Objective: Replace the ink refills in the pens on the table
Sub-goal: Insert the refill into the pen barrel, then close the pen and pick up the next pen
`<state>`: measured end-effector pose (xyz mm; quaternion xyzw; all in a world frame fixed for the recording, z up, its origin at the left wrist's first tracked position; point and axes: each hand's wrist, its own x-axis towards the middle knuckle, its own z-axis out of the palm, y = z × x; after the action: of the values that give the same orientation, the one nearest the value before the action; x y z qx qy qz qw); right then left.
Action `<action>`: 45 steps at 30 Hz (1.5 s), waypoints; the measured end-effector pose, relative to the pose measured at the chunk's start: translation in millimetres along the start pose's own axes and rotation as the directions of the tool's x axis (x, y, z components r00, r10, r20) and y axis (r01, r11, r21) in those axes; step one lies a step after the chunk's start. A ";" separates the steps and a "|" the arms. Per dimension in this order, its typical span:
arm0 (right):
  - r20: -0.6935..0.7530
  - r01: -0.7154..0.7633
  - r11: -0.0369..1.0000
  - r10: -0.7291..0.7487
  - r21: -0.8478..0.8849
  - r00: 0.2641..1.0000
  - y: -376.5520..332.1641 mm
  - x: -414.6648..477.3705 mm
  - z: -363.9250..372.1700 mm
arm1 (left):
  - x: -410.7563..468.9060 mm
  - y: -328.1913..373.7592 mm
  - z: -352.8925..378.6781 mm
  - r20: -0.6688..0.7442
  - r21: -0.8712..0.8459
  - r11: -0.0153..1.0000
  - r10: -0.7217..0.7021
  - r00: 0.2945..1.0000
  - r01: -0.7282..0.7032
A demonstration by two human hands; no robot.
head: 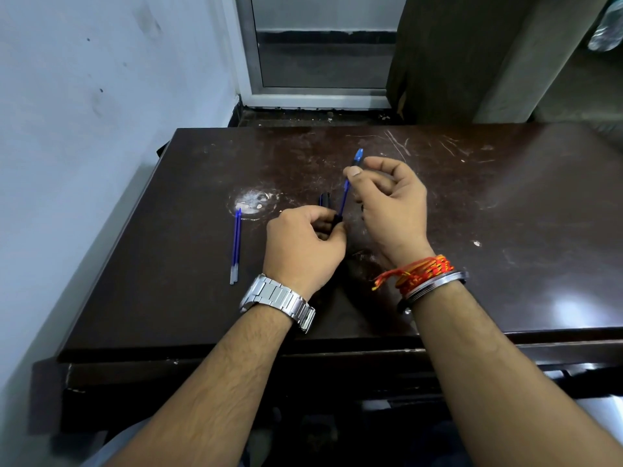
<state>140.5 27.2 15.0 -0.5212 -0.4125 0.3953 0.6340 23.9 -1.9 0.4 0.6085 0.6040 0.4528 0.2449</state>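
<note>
A blue pen (344, 197) is held tilted above the dark wooden table (505, 214), its blue end cap pointing up and away. My right hand (391, 205) pinches its upper part between thumb and fingers. My left hand (305, 246) grips the pen's black lower end with its fingertips. Just behind my left hand a dark pen piece (325, 199) lies on the table, partly hidden. Two blue ink refills (235, 246) lie side by side on the table to the left of my left hand.
A white scuffed patch (253, 201) marks the tabletop behind the refills. A pale wall (84, 129) runs close along the table's left edge. Behind the table are a metal door frame (256, 79) and a brown curtain (455, 55).
</note>
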 end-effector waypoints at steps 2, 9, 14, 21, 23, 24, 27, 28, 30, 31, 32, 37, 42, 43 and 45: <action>-0.045 0.019 0.999 -0.017 0.041 0.999 -3.5 1.9 -3.2 | 0.2 -0.5 0.8 0.002 -0.003 1.000 -0.001 1.000 0.001; -0.164 -0.002 0.998 -0.008 -0.062 0.986 -4.2 10.2 -15.1 | 0.9 -2.0 1.1 -0.026 -0.001 1.000 -0.005 1.000 0.005; -0.039 -0.046 0.819 0.029 -0.571 0.999 4.5 9.4 -23.0 | 2.7 -3.6 2.1 -0.062 -0.016 0.999 -0.035 0.997 0.034; -0.056 -0.035 0.686 -0.008 -0.726 0.998 5.0 9.5 -30.0 | 2.1 -3.6 1.6 -0.055 -0.024 0.999 -0.050 0.997 0.048; -0.070 -0.041 0.673 -0.016 -0.739 0.997 6.4 9.9 -30.4 | 2.2 -3.7 1.0 -0.051 -0.029 0.998 -0.057 0.997 0.056; -0.076 -0.046 0.668 -0.015 -0.743 0.997 7.1 10.0 -30.4 | 2.1 -3.7 0.9 -0.049 -0.029 0.998 -0.058 0.997 0.057; -0.077 -0.061 0.653 0.003 -0.755 0.997 8.7 10.7 -30.8 | 1.7 -3.0 1.1 -0.047 -0.025 0.998 -0.054 0.997 0.053; -0.076 -0.065 0.650 0.012 -0.757 0.997 9.0 10.9 -31.0 | 1.4 -2.8 1.2 -0.047 -0.024 0.998 -0.051 0.998 0.050; -0.072 -0.069 0.641 0.022 -0.764 0.997 9.2 11.2 -31.3 | 1.5 -3.1 1.4 -0.048 -0.018 0.999 -0.047 0.998 0.046; -0.066 -0.066 0.639 0.024 -0.767 0.998 9.3 11.7 -31.8 | 1.6 -3.3 1.4 -0.048 -0.016 0.999 -0.047 0.998 0.046; -0.056 -0.059 0.639 0.025 -0.767 0.998 9.5 12.1 -32.1 | 1.6 -3.5 1.3 -0.048 -0.013 0.999 -0.047 0.998 0.047; -0.047 -0.051 0.638 0.023 -0.769 0.999 9.5 11.4 -32.0 | 1.9 -3.7 0.8 -0.047 -0.008 0.999 -0.039 0.998 0.038; -0.066 -0.081 0.662 0.048 -0.745 0.997 8.5 12.1 -31.5 | 1.5 -2.9 -0.1 -0.048 -0.005 0.999 -0.035 0.998 0.035; -0.073 -0.073 0.662 0.028 -0.746 0.997 7.9 11.8 -30.8 | 1.7 -2.6 -0.1 -0.048 -0.005 0.999 -0.036 0.998 0.036; -0.076 -0.019 0.654 -0.058 -0.756 0.995 6.6 10.2 -27.5 | 1.9 -2.0 0.1 -0.051 -0.006 0.999 -0.040 0.998 0.040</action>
<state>169.3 28.5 6.4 -0.7510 -0.5151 0.1565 0.3824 22.7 0.2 -0.9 0.5839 0.6210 0.4648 0.2396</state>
